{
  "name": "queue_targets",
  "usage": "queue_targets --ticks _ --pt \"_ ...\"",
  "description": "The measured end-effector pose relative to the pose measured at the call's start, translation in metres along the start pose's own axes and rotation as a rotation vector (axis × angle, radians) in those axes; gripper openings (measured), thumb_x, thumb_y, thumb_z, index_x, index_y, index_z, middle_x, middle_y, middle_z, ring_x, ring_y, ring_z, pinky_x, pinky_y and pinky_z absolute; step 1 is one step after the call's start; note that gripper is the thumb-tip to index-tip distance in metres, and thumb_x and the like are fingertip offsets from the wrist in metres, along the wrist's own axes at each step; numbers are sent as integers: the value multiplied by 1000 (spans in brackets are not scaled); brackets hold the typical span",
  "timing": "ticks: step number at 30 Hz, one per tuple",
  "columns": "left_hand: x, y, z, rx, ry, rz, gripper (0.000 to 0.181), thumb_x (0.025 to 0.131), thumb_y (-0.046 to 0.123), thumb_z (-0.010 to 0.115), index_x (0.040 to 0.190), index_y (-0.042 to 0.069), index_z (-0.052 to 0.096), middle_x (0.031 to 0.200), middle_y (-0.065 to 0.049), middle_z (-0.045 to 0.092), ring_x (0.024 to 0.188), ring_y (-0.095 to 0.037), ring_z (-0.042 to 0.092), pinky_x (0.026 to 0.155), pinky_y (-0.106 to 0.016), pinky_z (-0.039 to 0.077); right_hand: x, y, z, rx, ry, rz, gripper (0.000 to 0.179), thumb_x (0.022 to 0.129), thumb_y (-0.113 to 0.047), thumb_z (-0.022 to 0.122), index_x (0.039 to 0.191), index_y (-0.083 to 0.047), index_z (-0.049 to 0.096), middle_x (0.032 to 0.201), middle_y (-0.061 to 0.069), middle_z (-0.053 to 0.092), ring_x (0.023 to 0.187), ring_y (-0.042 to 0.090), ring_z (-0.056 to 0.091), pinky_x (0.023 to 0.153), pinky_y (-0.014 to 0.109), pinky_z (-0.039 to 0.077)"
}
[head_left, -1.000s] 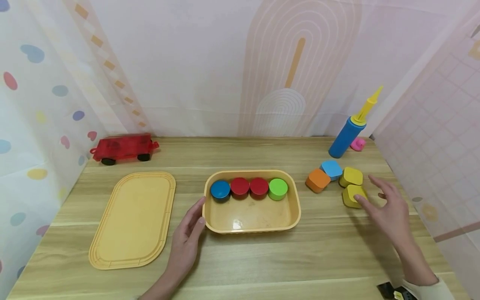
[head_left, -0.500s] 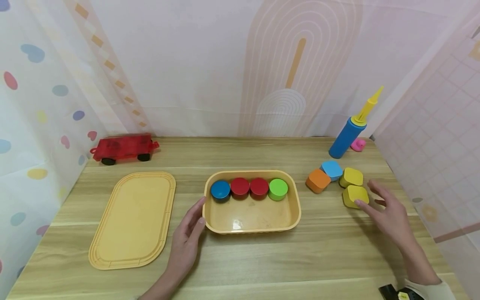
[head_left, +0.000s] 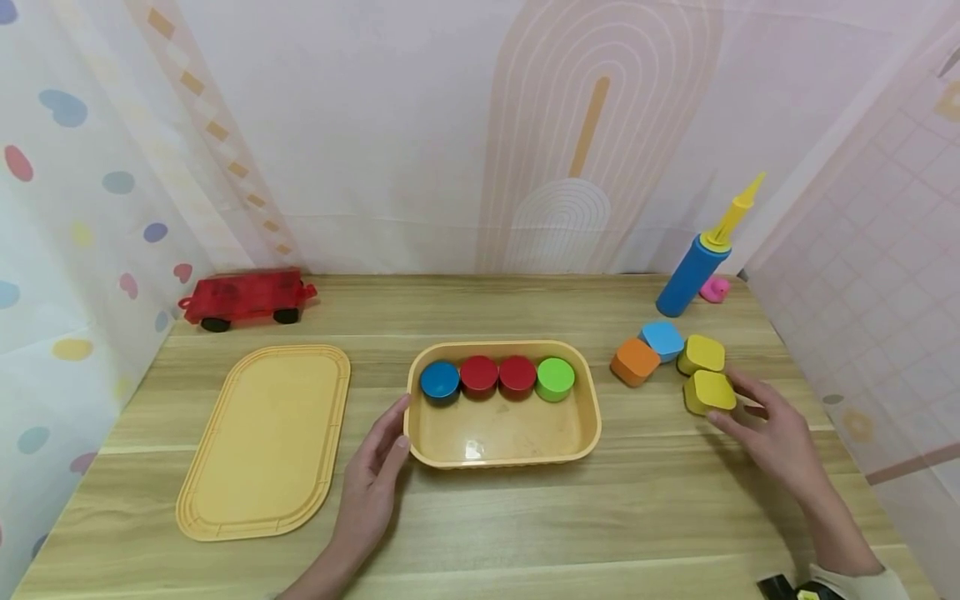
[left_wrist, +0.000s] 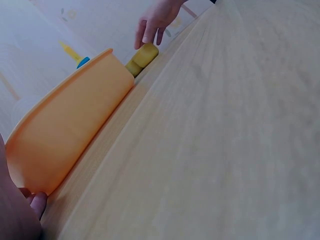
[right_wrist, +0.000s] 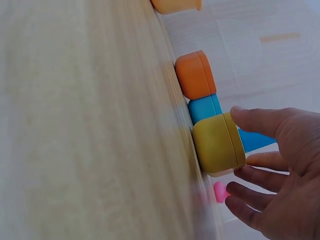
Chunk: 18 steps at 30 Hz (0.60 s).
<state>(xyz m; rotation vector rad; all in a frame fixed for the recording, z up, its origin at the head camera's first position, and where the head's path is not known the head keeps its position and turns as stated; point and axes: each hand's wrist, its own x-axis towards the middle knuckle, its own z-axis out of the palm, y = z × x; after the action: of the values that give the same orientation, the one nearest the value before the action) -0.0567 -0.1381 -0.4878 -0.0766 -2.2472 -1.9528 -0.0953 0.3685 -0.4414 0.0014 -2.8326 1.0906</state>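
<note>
My left hand (head_left: 369, 482) rests against the left end of a light-orange plastic tray (head_left: 504, 460), its fingers along the outer wall. Inside the tray a blue round block (head_left: 440, 382), two red ones (head_left: 479, 377) and a green one (head_left: 555, 378) stand in a row. At the right, my right hand (head_left: 772, 433) is spread around the nearer yellow rounded-square block (head_left: 708, 392). In the right wrist view, thumb and fingertips sit right at opposite edges of that yellow block (right_wrist: 216, 145). A second yellow block (head_left: 702, 354) stands just behind it.
Beside the yellow blocks are an orange block (head_left: 636, 362) and a light-blue block (head_left: 662, 340). Behind stand a blue and yellow pump (head_left: 690, 275) and a pink duck (head_left: 716, 289). A flat light-orange lid (head_left: 266, 442) and a red toy wagon (head_left: 247, 297) lie left.
The right hand has moved slightly left, and its index finger and thumb have come in closer to the nearer yellow block. The left hand and tray stay where they were.
</note>
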Motion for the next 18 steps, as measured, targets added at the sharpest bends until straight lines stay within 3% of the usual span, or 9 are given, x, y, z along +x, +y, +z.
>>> queue_targets --ticks 7,14,15,16,18 --pt "-1 0 0 0 0 3 48 117 8 54 165 13 54 169 -8 53 147 7 49 119 -14 41 -1 2 1 -22 35 -28 71 95 -8 89 155 9 56 148 34 58 133 53 56 88 -8 36" --pt "0 1 0 3 -1 -4 47 118 9 54 165 14 54 169 -7 53 147 7 49 119 -13 41 0 1 -1 -43 18 21 68 98 -13 88 154 8 58 142 32 59 129 52 58 85 -7 37" --pt "0 1 0 3 -1 -6 47 118 9 54 165 14 54 169 -6 53 147 7 49 119 -13 41 0 1 -1 -49 13 30 68 98 -15 88 155 8 58 141 32 59 128 53 59 85 -7 38" --pt "0 1 0 3 -1 -8 47 117 9 54 165 14 54 169 -6 53 147 7 49 118 -13 41 1 1 -1 -54 9 38 68 98 -16 88 155 8 58 141 33 59 127 53 59 87 -2 46" --pt "0 1 0 5 -1 -11 47 117 9 54 165 14 54 169 -7 53 147 7 50 118 -13 41 1 0 -2 -69 5 45 68 98 -17 88 154 8 59 140 33 60 126 53 61 86 -1 48"
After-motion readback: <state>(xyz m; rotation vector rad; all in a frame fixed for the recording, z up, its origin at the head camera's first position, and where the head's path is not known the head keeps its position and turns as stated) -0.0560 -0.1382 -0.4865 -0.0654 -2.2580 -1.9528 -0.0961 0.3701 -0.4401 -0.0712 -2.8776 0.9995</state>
